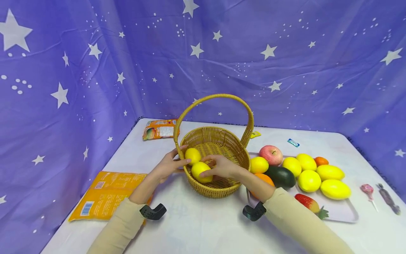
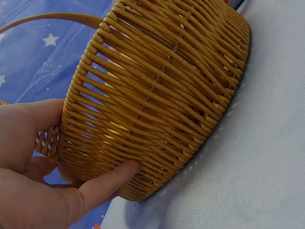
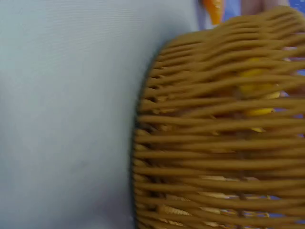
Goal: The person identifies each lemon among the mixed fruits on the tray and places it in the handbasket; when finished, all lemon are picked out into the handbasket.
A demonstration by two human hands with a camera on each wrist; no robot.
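A round wicker basket (image 1: pixel 209 192) with a tall arched handle stands mid-table. On its left side my left hand (image 1: pixel 168 165) grips the rim; in the left wrist view, the thumb is at the rim and a finger (image 2: pixel 112 179) lies against the outer weave. Reaching over the near right rim, my right hand (image 1: pixel 223 166) holds a yellow lemon (image 1: pixel 200 171) low in the basket. Just behind that one lies another lemon (image 1: pixel 192 156), close to the left hand's thumb. Through the weave in the right wrist view, yellow fruit (image 3: pixel 257 86) shows; the right hand is mostly hidden there.
Right of the basket, a pale tray (image 1: pixel 345 215) bears several lemons, an apple (image 1: pixel 271 155), a dark green fruit (image 1: pixel 280 177), oranges and a strawberry (image 1: pixel 307 203). Orange packets (image 1: pixel 108 194) lie at left and back left. A lollipop (image 1: pixel 368 190) and wrapped candy (image 1: pixel 387 198) lie far right.
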